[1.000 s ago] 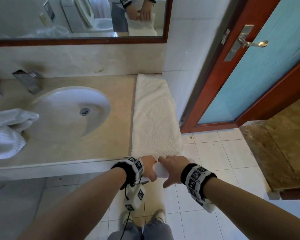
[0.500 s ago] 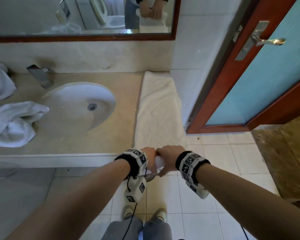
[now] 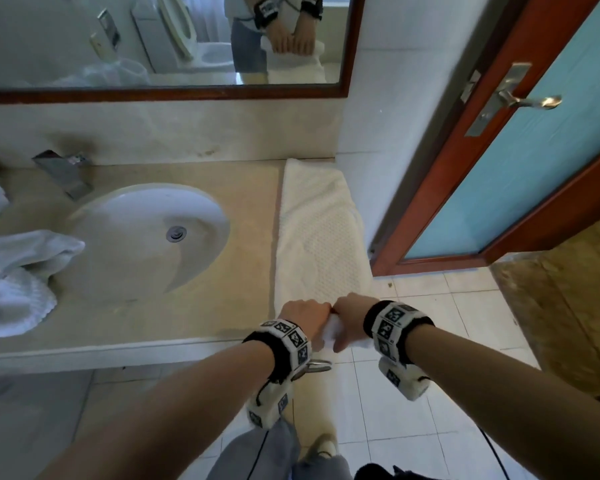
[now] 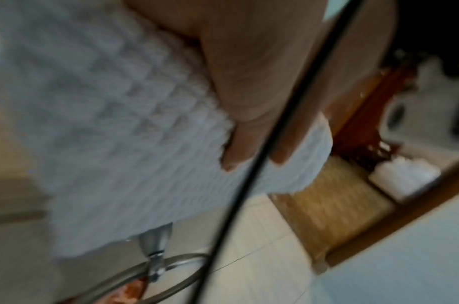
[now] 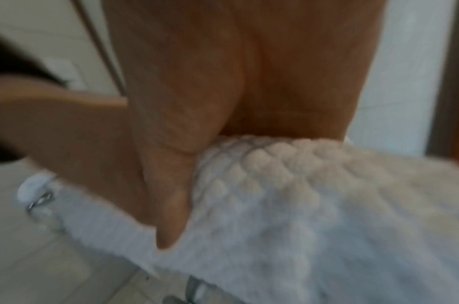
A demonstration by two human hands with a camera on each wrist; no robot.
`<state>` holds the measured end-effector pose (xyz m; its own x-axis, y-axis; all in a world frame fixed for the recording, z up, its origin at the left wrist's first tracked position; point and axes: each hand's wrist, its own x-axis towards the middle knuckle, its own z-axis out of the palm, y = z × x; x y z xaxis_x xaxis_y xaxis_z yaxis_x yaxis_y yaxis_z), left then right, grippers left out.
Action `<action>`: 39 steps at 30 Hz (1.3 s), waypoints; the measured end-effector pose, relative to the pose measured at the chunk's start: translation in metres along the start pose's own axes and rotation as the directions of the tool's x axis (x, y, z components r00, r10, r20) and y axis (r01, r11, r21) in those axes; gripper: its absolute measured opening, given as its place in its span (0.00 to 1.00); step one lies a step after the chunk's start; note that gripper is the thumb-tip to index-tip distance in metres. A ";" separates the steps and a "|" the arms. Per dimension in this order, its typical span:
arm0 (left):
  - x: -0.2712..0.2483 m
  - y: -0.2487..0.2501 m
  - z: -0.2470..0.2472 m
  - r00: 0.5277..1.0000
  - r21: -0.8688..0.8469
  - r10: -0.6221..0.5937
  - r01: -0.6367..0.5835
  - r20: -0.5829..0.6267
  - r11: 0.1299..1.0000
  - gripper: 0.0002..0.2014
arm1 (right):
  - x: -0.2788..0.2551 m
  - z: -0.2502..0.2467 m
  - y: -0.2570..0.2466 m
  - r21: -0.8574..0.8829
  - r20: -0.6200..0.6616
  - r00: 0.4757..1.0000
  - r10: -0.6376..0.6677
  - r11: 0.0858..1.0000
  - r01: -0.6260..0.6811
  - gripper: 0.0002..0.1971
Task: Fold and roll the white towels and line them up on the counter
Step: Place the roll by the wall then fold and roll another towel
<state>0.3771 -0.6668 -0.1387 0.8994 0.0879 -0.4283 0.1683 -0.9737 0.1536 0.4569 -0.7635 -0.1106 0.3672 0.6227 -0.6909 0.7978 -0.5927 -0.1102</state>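
The surface is carrying the folded white towel as a long strip along its right end, running from the back wall to the front edge, just beside the sink. Against the frames half a second and a second back, the bundle at the near end is sitting higher: then it was hanging below the front lip, now it is meeting the edge, so the roll is climbing onto the surface. A loose pile of white towels is lying at the left of the sink, unrolled, so most of the task is judged outstanding. The left hand and the right hand are staying knuckle to knuckle, both clenching round the rolled end. In the left wrist view the left fingers are pressing into the waffle weave; in the right wrist view the right thumb is lying along the curved roll. Both wrist views are blurred, so how many turns are wound is probably only one or two. Judgement: the rolling is only starting, with nearly the full strip ahead.
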 end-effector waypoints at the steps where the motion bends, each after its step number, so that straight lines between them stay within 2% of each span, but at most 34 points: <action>1: 0.005 -0.005 -0.002 0.996 -0.066 0.015 -0.010 0.083 0.998 0.14 | 0.000 0.003 -0.001 -0.012 -0.037 0.999 0.008 1.000 -0.008 0.26; 3: 0.016 -0.018 -0.009 0.953 -0.228 0.131 -0.068 0.273 0.971 0.15 | 0.002 0.015 0.001 -0.046 -0.124 0.992 0.013 0.999 -0.018 0.33; 5: 0.027 -0.028 -0.016 0.901 -0.332 0.232 -0.107 0.366 0.937 0.13 | 0.004 0.022 0.002 -0.032 -0.206 0.978 0.040 0.998 -0.047 0.29; 7: 0.031 -0.034 -0.020 0.888 -0.318 0.222 -0.091 0.404 0.944 0.14 | 0.005 0.019 -0.001 0.012 -0.178 0.979 0.103 0.995 -0.102 0.22; 9: 0.030 -0.032 -0.024 0.908 -0.210 0.183 -0.108 0.377 0.972 0.23 | 0.007 0.008 -0.003 0.055 -0.072 0.988 0.135 0.990 -0.131 0.17; 11: 0.027 -0.031 -0.024 0.944 -0.059 0.189 -0.180 0.269 0.982 0.38 | 0.011 -0.005 -0.002 0.080 0.036 0.989 0.142 0.986 -0.144 0.13; 12: 0.024 -0.031 -0.022 0.957 0.015 0.206 -0.213 0.204 0.977 0.42 | 0.015 -0.011 0.001 0.104 0.058 0.989 0.139 0.984 -0.144 0.15; 14: 0.022 -0.032 -0.019 0.971 0.045 0.223 -0.228 0.090 0.973 0.38 | 0.025 -0.020 0.008 0.108 0.087 0.991 0.105 0.988 -0.114 0.19; 16: 0.022 -0.033 -0.018 0.986 -0.009 0.165 -0.164 0.034 0.986 0.27 | 0.031 -0.029 0.008 0.007 0.124 0.988 0.095 0.995 -0.096 0.14; 17: 0.024 -0.034 -0.019 0.993 -0.033 0.119 -0.118 0.027 0.992 0.22 | 0.032 -0.030 0.007 -0.027 0.099 0.991 0.088 0.996 -0.086 0.13; 18: 0.027 -0.036 -0.020 0.996 -0.062 0.076 -0.073 0.052 0.995 0.19 | 0.033 -0.031 0.006 -0.021 0.063 0.995 0.084 0.996 -0.082 0.16; 20: 0.035 -0.042 -0.021 0.980 -0.163 0.045 -0.013 0.194 0.986 0.17 | 0.036 -0.027 0.007 -0.045 -0.057 0.997 0.052 0.997 -0.055 0.25; 23: 0.046 -0.051 -0.028 0.924 -0.345 0.108 0.027 0.367 0.938 0.18 | 0.037 -0.015 0.013 -0.163 -0.164 0.986 -0.026 0.987 -0.001 0.28; 25: 0.049 -0.051 -0.030 0.904 -0.382 0.128 0.042 0.407 0.923 0.18 | 0.040 -0.014 0.015 -0.162 -0.103 0.995 -0.020 0.987 0.003 0.24; 26: 0.048 -0.050 -0.029 0.907 -0.371 0.133 0.027 0.399 0.928 0.21 | 0.042 -0.015 0.015 -0.148 -0.053 0.999 -0.004 0.989 -0.004 0.22; 27: 0.046 -0.048 -0.026 0.919 -0.325 0.134 -0.007 0.372 0.946 0.28 | 0.046 -0.016 0.017 -0.175 0.025 1.000 0.008 0.985 -0.004 0.19; 29: 0.041 -0.044 -0.020 0.954 -0.113 0.133 -0.105 0.268 0.988 0.41 | 0.046 -0.020 0.013 -0.278 0.217 0.974 0.064 0.961 -0.002 0.10; 30: 0.039 -0.042 -0.016 0.969 -0.020 0.139 -0.137 0.204 0.990 0.41 | 0.046 -0.020 0.012 -0.311 0.269 0.960 0.074 0.950 0.014 0.06; 32: 0.039 -0.038 -0.013 0.981 -0.014 0.120 -0.120 0.154 0.993 0.30 | 0.046 -0.026 0.015 -0.323 0.347 0.936 0.047 0.944 0.072 0.05; 33: 0.041 -0.037 -0.012 0.977 -0.030 0.114 -0.110 0.180 0.993 0.23 | 0.045 -0.029 0.017 -0.291 0.314 0.949 0.012 0.953 0.084 0.08; 35: 0.045 -0.038 -0.011 0.941 -0.063 0.130 -0.116 0.312 0.991 0.13 | 0.043 -0.026 0.024 -0.175 0.146 0.986 -0.079 0.979 0.104 0.21; 36: 0.046 -0.039 -0.012 0.917 -0.104 0.140 -0.109 0.372 0.989 0.13 | 0.041 -0.024 0.023 -0.105 0.064 0.994 -0.090 0.990 0.097 0.27; 37: 0.049 -0.041 -0.011 0.903 -0.183 0.158 -0.091 0.399 0.979 0.15 | 0.039 -0.017 0.026 -0.109 0.008 0.995 -0.097 0.989 0.097 0.31; 39: 0.054 -0.043 -0.013 0.886 -0.266 0.171 -0.056 0.431 0.962 0.26 | 0.034 -0.003 0.027 -0.082 -0.037 0.995 -0.092 0.993 0.088 0.31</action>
<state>0.4234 -0.6180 -0.1570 0.6519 -0.1788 -0.7370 0.2185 -0.8863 0.4083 0.4921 -0.7565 -0.1353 0.3100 0.6928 -0.6511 0.8636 -0.4916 -0.1120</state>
